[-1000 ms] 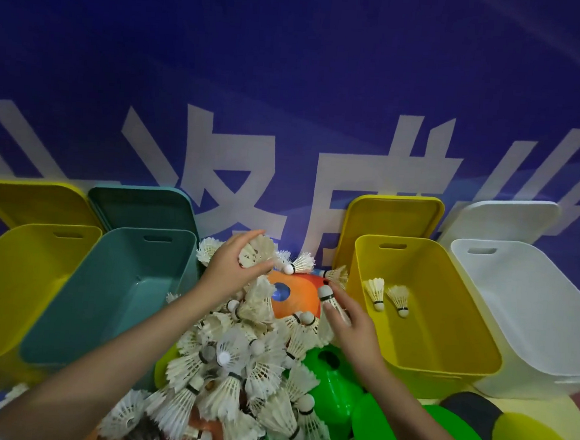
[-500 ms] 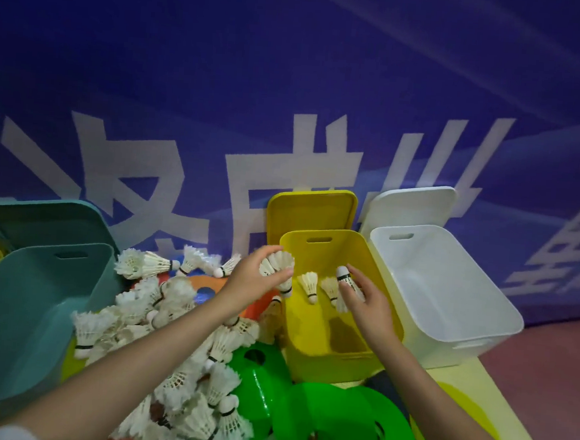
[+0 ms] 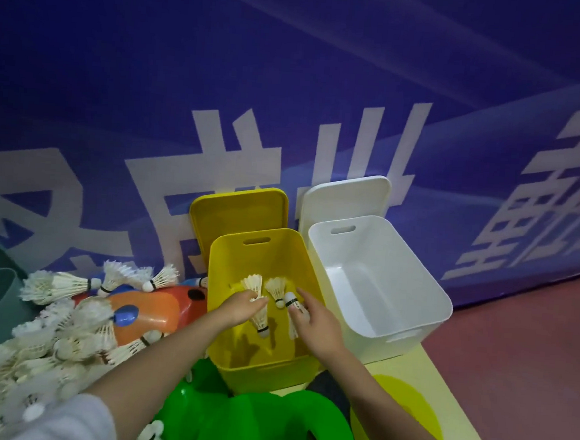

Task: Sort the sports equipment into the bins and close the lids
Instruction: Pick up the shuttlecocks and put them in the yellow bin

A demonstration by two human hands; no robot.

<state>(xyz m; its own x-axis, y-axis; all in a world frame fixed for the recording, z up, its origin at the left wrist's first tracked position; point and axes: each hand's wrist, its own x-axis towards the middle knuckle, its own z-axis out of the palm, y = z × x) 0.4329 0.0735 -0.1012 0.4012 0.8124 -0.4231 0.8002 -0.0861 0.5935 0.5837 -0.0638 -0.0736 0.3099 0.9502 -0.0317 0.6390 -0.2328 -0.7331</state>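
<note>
Both hands reach into the yellow bin (image 3: 297, 364) at 12 o'clock: the left hand (image 3: 241, 307) loosely lets a shuttlecock (image 3: 261, 321) drop, the right hand (image 3: 315, 323) grips another (image 3: 291, 300), since two shuttlecocks (image 3: 265, 286) already lie there; the heap (image 3: 50, 333) waits at 9 o'clock, lids propped open for access

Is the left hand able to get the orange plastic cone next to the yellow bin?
Probably yes. The left hand is over the yellow bin; the orange plastic cone lies beside it, its top uncovered.

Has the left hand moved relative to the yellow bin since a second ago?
Yes. The left hand went from the shuttlecock pile rightward to over the yellow bin.
</note>
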